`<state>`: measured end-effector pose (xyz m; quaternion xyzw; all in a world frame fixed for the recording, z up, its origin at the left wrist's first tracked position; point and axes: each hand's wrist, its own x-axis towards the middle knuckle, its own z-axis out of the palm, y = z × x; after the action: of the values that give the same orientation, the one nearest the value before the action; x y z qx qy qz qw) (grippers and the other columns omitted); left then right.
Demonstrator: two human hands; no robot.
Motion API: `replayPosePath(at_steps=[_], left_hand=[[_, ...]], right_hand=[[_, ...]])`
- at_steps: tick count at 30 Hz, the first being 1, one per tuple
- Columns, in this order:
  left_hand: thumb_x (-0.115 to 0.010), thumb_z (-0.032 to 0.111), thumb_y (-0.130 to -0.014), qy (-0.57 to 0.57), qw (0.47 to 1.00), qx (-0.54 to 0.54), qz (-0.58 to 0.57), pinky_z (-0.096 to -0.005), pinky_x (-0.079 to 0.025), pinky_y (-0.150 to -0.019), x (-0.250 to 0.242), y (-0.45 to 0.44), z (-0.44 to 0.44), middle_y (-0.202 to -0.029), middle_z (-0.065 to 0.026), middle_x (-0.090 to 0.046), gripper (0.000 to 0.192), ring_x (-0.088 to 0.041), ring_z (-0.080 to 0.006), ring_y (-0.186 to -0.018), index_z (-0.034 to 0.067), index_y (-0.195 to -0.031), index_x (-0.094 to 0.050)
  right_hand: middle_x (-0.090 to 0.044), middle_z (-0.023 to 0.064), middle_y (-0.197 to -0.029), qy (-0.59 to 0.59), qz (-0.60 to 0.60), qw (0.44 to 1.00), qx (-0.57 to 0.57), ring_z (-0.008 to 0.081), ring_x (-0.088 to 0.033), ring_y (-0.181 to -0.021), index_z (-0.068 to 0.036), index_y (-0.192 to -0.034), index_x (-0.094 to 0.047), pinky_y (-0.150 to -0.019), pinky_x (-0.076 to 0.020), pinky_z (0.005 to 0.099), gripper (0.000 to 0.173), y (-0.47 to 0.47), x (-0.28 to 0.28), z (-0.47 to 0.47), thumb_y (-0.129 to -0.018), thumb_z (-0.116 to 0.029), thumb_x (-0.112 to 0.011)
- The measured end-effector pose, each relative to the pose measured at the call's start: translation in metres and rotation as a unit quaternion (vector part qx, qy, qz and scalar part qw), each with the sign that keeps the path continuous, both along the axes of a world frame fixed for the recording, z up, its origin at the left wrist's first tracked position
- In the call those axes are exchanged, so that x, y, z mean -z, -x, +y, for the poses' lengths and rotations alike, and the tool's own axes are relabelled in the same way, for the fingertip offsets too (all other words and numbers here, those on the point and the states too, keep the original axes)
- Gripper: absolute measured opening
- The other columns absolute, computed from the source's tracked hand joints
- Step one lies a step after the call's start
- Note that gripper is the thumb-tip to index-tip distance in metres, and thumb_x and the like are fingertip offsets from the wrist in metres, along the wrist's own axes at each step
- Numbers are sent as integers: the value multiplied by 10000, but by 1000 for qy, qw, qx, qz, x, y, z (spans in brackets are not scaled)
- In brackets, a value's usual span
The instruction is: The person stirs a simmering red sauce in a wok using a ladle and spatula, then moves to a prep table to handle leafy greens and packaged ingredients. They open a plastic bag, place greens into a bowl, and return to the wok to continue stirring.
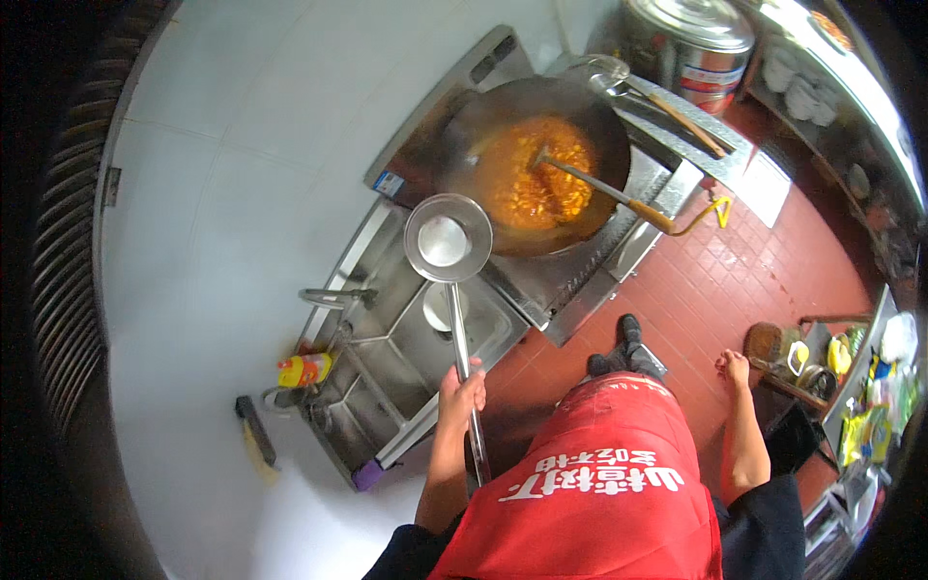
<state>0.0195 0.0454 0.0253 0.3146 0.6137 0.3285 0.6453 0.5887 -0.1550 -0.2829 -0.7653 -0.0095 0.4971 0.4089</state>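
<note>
My left hand (462,395) is closed around the handle of a long metal ladle (458,326). Its round, deep bowl hangs over the corner between the sink and the stove; whether liquid is inside I cannot tell. Beyond it, a large dark wok (464,138) sits on the stove, holding an orange-red stew or sauce (544,199) with small pieces. A wok ladle (594,185) with a wooden grip and yellow hooked end leans in the sauce, resting across the wok's rim. Away to the right, my right hand (734,366) hangs with loosely bent fingers, nothing visible in it.
A two-basin steel sink (377,380) with a tap (337,296) adjoins the stove (536,290). A yellow bottle (304,370) stands beside it. A wire strainer (609,71) lies behind the wok, near a lidded steel pot (707,51). Shelves (790,388) with goods stand right, on red tiles (754,283).
</note>
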Motion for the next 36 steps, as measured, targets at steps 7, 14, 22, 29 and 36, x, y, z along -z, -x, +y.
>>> replayPosePath(at_steps=[7,14,22,29,36], left_hand=[[-646,90,-914,-100,993,25,58,-260,-392,-416,26,-51,63,-678,-22,-528,302,-475,-91,-469,-29,-1166,-529],[-600,39,-891,-148,976,68,147,-279,-425,-443,38,-86,117,-663,-32,-518,274,-497,-124,-482,1,-1154,-534],[-587,39,-930,-145,982,-8,122,-251,-424,-449,39,-127,109,-710,2,-494,303,-480,-89,-531,28,-1223,-515],[-574,28,-951,-162,978,-57,121,-255,-452,-462,37,-160,89,-774,-14,-523,175,-504,-88,-575,32,-1120,-527],[-590,19,-932,-141,974,-87,157,-259,-434,-441,43,-197,94,-726,-15,-517,136,-487,-95,-529,45,-1041,-514]], right_hand=[[-593,36,-700,-4,11,989,147,147,-571,-587,-54,-879,-620,-485,-424,271,112,45,-52,-106,-934,-150,-600],[-570,34,-727,13,21,974,223,124,-526,-580,-76,-960,-608,-489,-423,249,92,61,-73,-164,-935,-163,-592],[-561,17,-714,-10,49,970,239,95,-483,-546,-84,-951,-604,-448,-361,233,79,14,-74,-161,-936,-161,-599],[-587,13,-710,-61,79,977,191,96,-505,-553,-79,-964,-629,-473,-376,230,85,-74,-61,-115,-949,-158,-602],[-569,28,-742,-38,58,988,137,107,-512,-556,-68,-1056,-596,-447,-376,224,123,-149,-72,-71,-977,-157,-566]])
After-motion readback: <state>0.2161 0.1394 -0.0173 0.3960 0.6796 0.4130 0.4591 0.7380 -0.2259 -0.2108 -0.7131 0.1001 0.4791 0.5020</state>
